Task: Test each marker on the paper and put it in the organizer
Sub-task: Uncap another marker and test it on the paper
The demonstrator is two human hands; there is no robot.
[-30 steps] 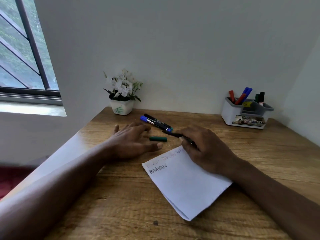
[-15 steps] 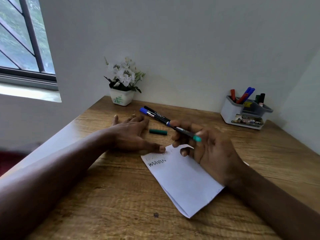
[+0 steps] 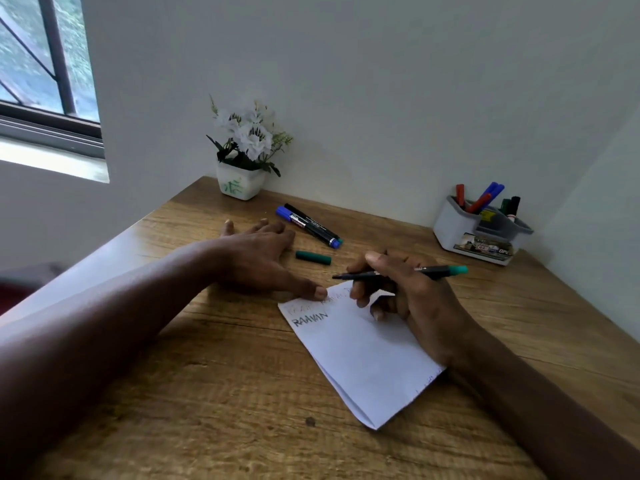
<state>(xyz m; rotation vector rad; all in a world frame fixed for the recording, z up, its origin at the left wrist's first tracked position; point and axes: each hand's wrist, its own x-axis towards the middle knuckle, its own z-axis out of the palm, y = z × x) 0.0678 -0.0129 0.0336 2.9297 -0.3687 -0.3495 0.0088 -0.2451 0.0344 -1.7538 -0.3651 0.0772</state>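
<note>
My right hand (image 3: 408, 296) holds a thin black marker with a green end (image 3: 440, 271) level above the white folded paper (image 3: 367, 362), its tip pointing left. The paper carries some writing near its top left corner. My left hand (image 3: 256, 261) lies flat on the wooden desk, with the thumb pressing the paper's top left corner. The green cap (image 3: 313, 257) lies on the desk between my hands. Two capped markers (image 3: 310, 225), one of them with a blue cap, lie beyond it. The white and grey organizer (image 3: 481, 233) at the back right holds several markers.
A small white pot of white flowers (image 3: 242, 157) stands at the back left against the wall. The desk (image 3: 242, 410) fits into a corner, with walls behind and to the right. A window is at the upper left.
My right hand lifted the marker off the paper and turned it round until it lies level, tip to the left, green end to the right. The left hand stayed in place.
</note>
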